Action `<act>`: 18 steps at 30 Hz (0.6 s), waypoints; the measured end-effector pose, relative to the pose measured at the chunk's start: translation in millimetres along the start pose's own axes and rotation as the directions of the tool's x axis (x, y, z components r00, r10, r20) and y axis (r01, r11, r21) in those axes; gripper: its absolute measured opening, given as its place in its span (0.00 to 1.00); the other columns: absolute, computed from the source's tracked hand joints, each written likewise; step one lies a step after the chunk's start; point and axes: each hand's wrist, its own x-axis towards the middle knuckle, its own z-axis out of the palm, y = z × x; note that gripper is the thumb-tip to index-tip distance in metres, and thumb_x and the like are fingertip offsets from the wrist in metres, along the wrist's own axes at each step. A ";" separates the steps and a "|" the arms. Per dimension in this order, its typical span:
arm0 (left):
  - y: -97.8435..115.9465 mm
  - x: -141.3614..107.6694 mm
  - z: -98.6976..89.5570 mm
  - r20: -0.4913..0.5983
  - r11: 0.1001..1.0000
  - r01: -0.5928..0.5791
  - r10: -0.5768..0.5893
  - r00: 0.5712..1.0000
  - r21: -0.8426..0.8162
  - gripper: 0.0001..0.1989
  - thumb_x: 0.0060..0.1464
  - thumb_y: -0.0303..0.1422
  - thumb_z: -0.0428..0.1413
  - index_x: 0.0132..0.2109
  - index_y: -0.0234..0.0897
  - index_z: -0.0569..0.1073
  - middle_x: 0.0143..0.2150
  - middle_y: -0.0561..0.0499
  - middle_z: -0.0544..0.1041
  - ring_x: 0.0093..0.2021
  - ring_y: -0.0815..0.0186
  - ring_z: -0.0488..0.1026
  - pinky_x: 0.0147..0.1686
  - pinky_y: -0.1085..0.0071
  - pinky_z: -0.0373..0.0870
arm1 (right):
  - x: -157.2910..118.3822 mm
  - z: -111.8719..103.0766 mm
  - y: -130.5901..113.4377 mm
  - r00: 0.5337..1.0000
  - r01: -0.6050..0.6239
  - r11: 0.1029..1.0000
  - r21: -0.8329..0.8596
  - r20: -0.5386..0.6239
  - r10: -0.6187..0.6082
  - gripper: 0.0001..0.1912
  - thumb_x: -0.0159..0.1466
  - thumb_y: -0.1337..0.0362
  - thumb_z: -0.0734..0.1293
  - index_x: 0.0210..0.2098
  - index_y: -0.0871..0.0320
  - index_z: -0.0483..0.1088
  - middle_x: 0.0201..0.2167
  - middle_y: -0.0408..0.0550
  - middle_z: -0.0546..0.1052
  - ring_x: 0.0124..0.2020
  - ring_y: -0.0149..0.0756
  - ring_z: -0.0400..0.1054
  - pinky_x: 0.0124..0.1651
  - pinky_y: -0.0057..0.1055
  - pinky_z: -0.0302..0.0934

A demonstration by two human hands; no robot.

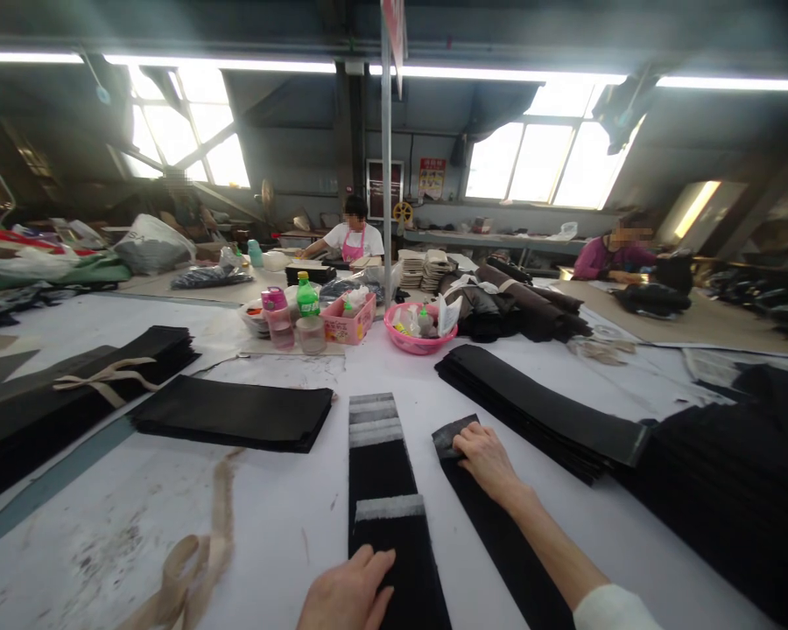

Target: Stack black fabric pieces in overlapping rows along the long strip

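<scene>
In front of me lies a row of overlapping black fabric strips [382,468], with pale greyish bands across their upper ends. My left hand [351,588] rests at the left edge of the nearest strip, thumb and fingers apart. To the right, my right hand [487,457] has its fingers curled over the greyish end of a separate black strip [499,547], pinching it near the top. This strip runs down toward me, partly under my right forearm. Its lower end is out of view.
Black stacks lie left [233,411] and right [538,398], with a larger dark pile [728,490] at far right. A beige ribbon [190,560] curls at front left. Behind are a pink basin [420,341], green bottle [307,297], metal pole [387,157] and people working.
</scene>
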 end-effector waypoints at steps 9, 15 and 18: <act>52.9 128.6 2.9 -0.144 0.906 -0.195 0.265 0.953 0.376 0.26 0.57 0.22 0.47 0.61 0.47 0.62 0.44 0.47 0.69 0.43 0.61 0.67 0.41 0.66 0.65 | -5.1 -0.1 -2.4 0.999 -0.019 1.000 -0.008 -0.038 0.019 0.10 0.56 0.75 0.68 0.32 0.54 0.67 0.36 0.43 0.73 0.43 0.40 0.62 0.45 0.35 0.53; 56.8 170.2 24.3 -0.122 0.909 -0.167 0.228 0.966 0.382 0.13 0.60 0.26 0.47 0.45 0.42 0.74 0.43 0.45 0.68 0.46 0.58 0.65 0.42 0.64 0.63 | -15.3 3.5 -2.7 0.994 -0.029 0.997 0.068 -0.106 0.036 0.09 0.60 0.75 0.64 0.31 0.54 0.68 0.39 0.44 0.73 0.46 0.40 0.63 0.48 0.36 0.54; 52.6 173.9 29.5 -0.116 0.912 -0.155 0.213 0.970 0.380 0.12 0.57 0.25 0.49 0.42 0.39 0.76 0.42 0.44 0.69 0.46 0.57 0.64 0.43 0.62 0.61 | -29.3 0.1 -2.5 0.988 0.002 0.985 0.175 -0.153 0.025 0.11 0.61 0.77 0.62 0.31 0.54 0.68 0.45 0.45 0.73 0.53 0.42 0.61 0.53 0.38 0.54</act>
